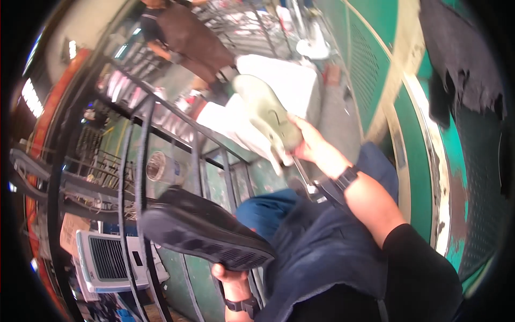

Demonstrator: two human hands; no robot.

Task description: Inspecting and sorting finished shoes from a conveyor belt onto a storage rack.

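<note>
My left hand (232, 276) is closed on a black shoe (201, 228) from below, at lower centre. The shoe lies tilted, its ridged sole turned partly toward me and its far end by the black metal bars. Farther out, my right hand (310, 140) grips the near end of a pale green foot-shaped shoe last (267, 110). One dark mark shows on the last's face, and a pale strip hangs beside its lower edge. Below that hand stands a thin metal rod (303, 174), partly hidden.
A black barred rack (144, 145) stands close on my left, with a white air cooler (110, 260) and a bucket (158, 166) beyond it. White sacks (284, 80) lie ahead near a person in a brown apron (196, 40). Green machine panels (365, 64) rise on the right.
</note>
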